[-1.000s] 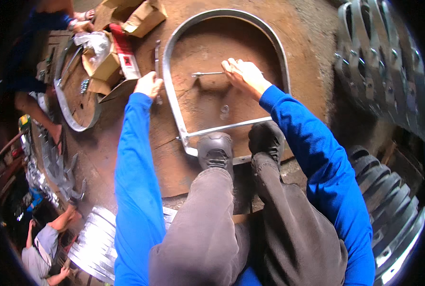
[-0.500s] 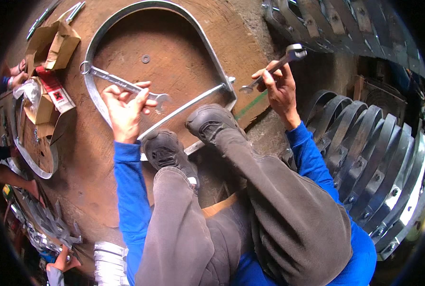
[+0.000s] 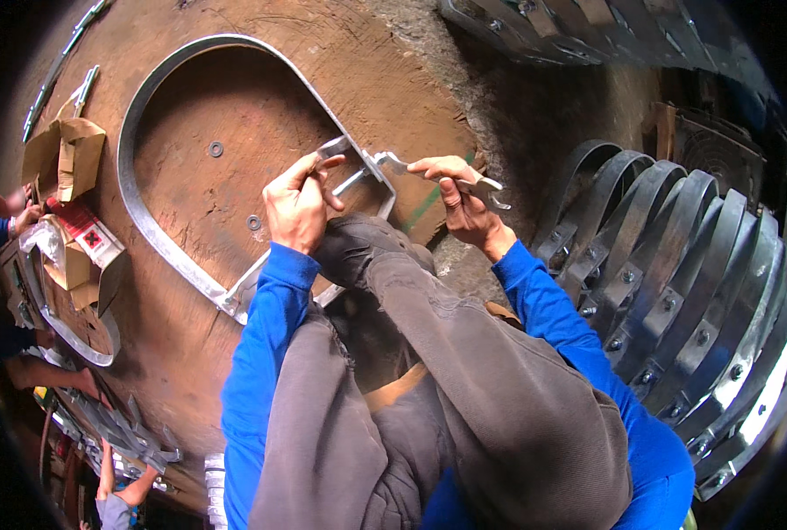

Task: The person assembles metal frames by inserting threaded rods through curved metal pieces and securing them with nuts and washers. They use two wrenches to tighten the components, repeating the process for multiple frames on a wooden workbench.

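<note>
A teardrop-shaped flat metal band [image 3: 128, 168] lies on a brown wooden surface, with a rod [image 3: 351, 182] running through its narrow right end. My left hand [image 3: 296, 208] is closed round a wrench [image 3: 333, 147], mostly hidden, whose head is at the band's inner side by the rod. Just outside the band, my right hand [image 3: 466, 208] grips a second wrench [image 3: 391, 162]; its jaw is at the rod's outer end, its other head sticking out past my fingers. My dark shoe [image 3: 362, 243] rests against the band's near side.
Two washers [image 3: 217, 149] lie inside the band. Open cardboard boxes [image 3: 80, 159] and a red-and-white packet [image 3: 89, 231] stand at left, near another person's hand [image 3: 27, 216]. Bolted metal bands are stacked [image 3: 676, 274] at right, more [image 3: 587, 31] at the top right.
Both hands have brought their wrenches together at the rod's end, the left moving right, the right moving left and down. In the picture, the band has shifted left and down.
</note>
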`<state>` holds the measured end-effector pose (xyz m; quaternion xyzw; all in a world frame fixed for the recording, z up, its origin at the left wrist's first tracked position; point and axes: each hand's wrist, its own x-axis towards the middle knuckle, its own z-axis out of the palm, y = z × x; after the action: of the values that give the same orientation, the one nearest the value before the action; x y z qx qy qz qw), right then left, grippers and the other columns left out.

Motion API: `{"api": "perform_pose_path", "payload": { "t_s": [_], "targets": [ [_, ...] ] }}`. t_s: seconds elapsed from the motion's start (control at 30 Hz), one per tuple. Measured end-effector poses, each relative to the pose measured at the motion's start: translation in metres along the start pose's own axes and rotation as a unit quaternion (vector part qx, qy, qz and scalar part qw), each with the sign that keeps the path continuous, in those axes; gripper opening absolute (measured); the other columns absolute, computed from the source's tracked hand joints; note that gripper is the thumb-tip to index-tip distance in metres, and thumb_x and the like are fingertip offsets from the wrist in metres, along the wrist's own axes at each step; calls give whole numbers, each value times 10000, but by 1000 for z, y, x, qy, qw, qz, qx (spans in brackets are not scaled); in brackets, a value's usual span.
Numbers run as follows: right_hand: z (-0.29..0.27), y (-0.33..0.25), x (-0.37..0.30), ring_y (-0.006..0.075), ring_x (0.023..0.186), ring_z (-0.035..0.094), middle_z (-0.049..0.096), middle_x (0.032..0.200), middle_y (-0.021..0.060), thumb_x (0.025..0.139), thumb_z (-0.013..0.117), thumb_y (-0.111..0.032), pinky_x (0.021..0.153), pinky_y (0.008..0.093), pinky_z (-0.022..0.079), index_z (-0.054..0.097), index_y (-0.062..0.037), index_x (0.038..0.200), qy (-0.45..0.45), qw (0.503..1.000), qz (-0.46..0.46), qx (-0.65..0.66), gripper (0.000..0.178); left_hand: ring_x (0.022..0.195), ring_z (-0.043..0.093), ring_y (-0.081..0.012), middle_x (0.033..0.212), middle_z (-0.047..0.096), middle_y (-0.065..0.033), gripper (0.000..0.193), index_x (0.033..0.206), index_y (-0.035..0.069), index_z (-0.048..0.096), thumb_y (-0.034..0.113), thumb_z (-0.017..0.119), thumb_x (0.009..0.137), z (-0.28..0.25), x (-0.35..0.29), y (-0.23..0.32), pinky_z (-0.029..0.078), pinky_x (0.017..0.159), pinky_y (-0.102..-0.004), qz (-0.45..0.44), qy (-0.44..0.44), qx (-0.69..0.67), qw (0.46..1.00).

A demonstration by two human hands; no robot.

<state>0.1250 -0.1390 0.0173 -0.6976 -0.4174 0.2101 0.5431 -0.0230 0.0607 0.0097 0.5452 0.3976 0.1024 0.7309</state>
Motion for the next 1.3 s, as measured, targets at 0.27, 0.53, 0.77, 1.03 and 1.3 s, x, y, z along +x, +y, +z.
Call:
{"api": "perform_pose_path", "payload": {
  "t_s": [0.27, 0.53, 0.77, 1.03, 1.3],
  "targets": [
    [10, 38, 39, 135, 726, 599, 647, 755, 118, 923, 635, -242, 683, 327, 479, 656, -38, 1113, -90, 961, 260, 9, 279, 547, 496, -53, 632, 553, 43, 249, 1034, 81, 717, 280, 577, 986, -28, 9, 8, 425, 533, -233, 126, 160, 345, 916],
    [35, 90, 35, 287, 799, 696, 694, 827, 198, 910, 626, -330, 730, 412, 526, 703, -54, 1054, -176, 955, 232, -65, 321, 972, 610, -140, 991, 698, -35, 228, 1017, 25, 725, 169, 551, 992, -185, -39, 16, 455, 937, -308, 61, 367, 161, 914],
    [32, 53, 52, 281, 835, 696, 706, 892, 184, 951, 549, -494, 783, 392, 522, 672, 9, 1020, -247, 862, 392, -203, 522, 531, 473, -85, 942, 709, -73, 326, 1039, 99, 742, 385, 636, 926, -303, -145, -70, 360, 456, -254, -156, 451, 257, 840],
    [30, 49, 27, 148, 838, 631, 710, 909, 80, 908, 641, -380, 788, 316, 494, 692, 9, 997, -135, 895, 423, -52, 402, 362, 314, -37, 901, 702, -110, 454, 1149, 27, 664, 418, 643, 920, -262, -164, -129, 220, 347, -231, -258, 353, 47, 898],
    [40, 44, 28, 51, 576, 427, 507, 664, -67, 936, 631, -347, 526, 249, 349, 706, -43, 1078, -95, 881, 460, -55, 344, 383, 315, -28, 768, 679, -51, 400, 1039, 2, 708, 380, 683, 910, -250, -171, -125, 230, 361, -227, -275, 340, -87, 895]
  ]
}}
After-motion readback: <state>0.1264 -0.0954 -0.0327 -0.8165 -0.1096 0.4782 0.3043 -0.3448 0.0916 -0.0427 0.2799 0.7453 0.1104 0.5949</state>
